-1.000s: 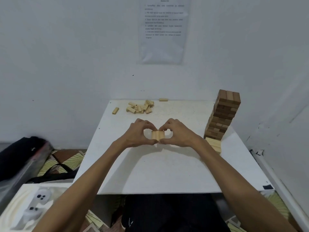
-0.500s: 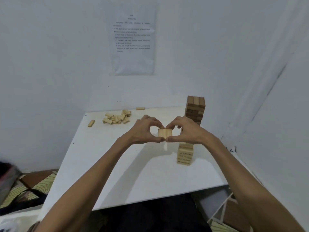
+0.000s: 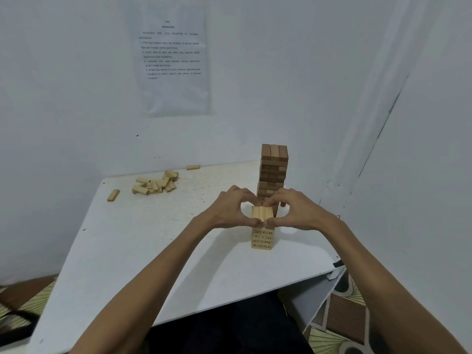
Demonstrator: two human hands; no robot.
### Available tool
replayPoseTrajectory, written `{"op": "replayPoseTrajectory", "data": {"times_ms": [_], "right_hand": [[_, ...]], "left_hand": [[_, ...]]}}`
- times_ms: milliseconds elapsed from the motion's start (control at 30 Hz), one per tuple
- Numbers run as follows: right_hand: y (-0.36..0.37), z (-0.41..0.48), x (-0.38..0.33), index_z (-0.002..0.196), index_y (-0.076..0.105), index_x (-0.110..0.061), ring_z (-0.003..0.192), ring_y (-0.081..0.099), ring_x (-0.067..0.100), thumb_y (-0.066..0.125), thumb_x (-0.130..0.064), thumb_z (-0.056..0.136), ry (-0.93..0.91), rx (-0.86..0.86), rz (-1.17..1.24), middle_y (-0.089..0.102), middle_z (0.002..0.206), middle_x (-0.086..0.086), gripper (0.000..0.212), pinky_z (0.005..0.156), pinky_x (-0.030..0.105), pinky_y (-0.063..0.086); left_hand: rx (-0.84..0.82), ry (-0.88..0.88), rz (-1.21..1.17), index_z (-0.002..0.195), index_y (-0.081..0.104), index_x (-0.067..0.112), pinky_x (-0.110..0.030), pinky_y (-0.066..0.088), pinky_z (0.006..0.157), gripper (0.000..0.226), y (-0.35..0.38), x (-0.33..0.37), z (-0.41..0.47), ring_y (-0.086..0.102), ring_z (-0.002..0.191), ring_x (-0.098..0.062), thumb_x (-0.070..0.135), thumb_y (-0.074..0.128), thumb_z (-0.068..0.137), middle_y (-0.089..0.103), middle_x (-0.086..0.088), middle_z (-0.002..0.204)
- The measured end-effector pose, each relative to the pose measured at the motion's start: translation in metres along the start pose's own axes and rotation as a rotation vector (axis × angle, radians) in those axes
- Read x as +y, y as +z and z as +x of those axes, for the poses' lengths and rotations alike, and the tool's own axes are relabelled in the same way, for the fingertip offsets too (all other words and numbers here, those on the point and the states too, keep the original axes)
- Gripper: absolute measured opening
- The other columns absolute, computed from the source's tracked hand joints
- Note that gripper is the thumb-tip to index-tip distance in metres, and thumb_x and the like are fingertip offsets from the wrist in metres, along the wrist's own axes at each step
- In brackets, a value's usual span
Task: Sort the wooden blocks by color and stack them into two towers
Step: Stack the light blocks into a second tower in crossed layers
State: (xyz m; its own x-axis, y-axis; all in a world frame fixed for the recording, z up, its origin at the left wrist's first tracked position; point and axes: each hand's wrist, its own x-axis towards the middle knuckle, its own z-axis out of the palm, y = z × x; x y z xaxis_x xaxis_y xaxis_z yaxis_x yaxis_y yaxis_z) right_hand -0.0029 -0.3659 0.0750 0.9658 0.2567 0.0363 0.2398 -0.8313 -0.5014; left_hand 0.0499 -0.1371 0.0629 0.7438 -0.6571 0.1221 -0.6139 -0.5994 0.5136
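Note:
A layer of light wooden blocks (image 3: 262,213) is held side by side between my left hand (image 3: 229,209) and my right hand (image 3: 296,210), thumbs below and fingers curled over. It sits at the top of the short light tower (image 3: 263,238), whose faces carry printed numbers. Whether it touches the tower is hidden by my thumbs. Behind stands the tall dark-brown tower (image 3: 273,172). A heap of loose light blocks (image 3: 155,185) lies at the far left of the white table (image 3: 153,238).
Single light blocks lie apart from the heap: one (image 3: 113,195) near the left edge, one (image 3: 192,167) by the back wall. The wall runs close on the right. A printed sheet (image 3: 173,60) hangs on the wall. Patterned floor shows below the table edges.
Both hands carried the row of light blocks from the table's middle rightward over the short light tower. The camera view swung to the right.

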Motion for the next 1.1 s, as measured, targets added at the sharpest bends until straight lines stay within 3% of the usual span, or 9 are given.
{"op": "replayPoseTrajectory", "data": {"times_ms": [300,500,767,1100], "right_hand": [[0.007,-0.003,0.006,0.117,0.070,-0.032,0.100,0.053,0.007,0.084,-0.048,0.078,0.014,-0.017,0.018,0.058,0.112,-0.011,0.045,0.077,0.015,0.041],[0.011,-0.003,0.010,0.113,0.069,-0.037,0.099,0.054,0.010,0.084,-0.051,0.076,0.030,-0.013,0.026,0.060,0.114,-0.012,0.042,0.084,0.025,0.051],[0.013,-0.003,0.011,0.117,0.064,-0.037,0.100,0.055,0.006,0.084,-0.050,0.077,0.045,-0.029,0.058,0.060,0.115,-0.014,0.047,0.077,0.014,0.042],[0.012,-0.004,0.011,0.113,0.063,-0.039,0.101,0.057,0.002,0.085,-0.048,0.077,0.061,-0.033,0.086,0.060,0.112,-0.019,0.043,0.074,0.011,0.041]], "left_hand": [[-0.043,-0.042,0.022,0.123,0.066,0.032,-0.048,0.037,0.106,0.065,0.008,0.000,0.001,0.040,0.125,-0.012,0.064,0.066,0.067,0.059,0.013,0.134],[-0.067,-0.054,0.028,0.124,0.065,0.031,-0.048,0.038,0.105,0.065,0.012,0.001,0.002,0.040,0.125,-0.013,0.062,0.065,0.067,0.058,0.011,0.136],[-0.059,-0.073,-0.044,0.122,0.065,0.031,-0.048,0.040,0.104,0.063,0.013,-0.001,0.000,0.044,0.119,-0.012,0.060,0.068,0.066,0.060,0.012,0.130],[-0.054,-0.056,-0.096,0.120,0.067,0.029,-0.050,0.042,0.101,0.061,0.013,0.000,-0.002,0.048,0.112,-0.011,0.059,0.069,0.067,0.062,0.012,0.126]]}}
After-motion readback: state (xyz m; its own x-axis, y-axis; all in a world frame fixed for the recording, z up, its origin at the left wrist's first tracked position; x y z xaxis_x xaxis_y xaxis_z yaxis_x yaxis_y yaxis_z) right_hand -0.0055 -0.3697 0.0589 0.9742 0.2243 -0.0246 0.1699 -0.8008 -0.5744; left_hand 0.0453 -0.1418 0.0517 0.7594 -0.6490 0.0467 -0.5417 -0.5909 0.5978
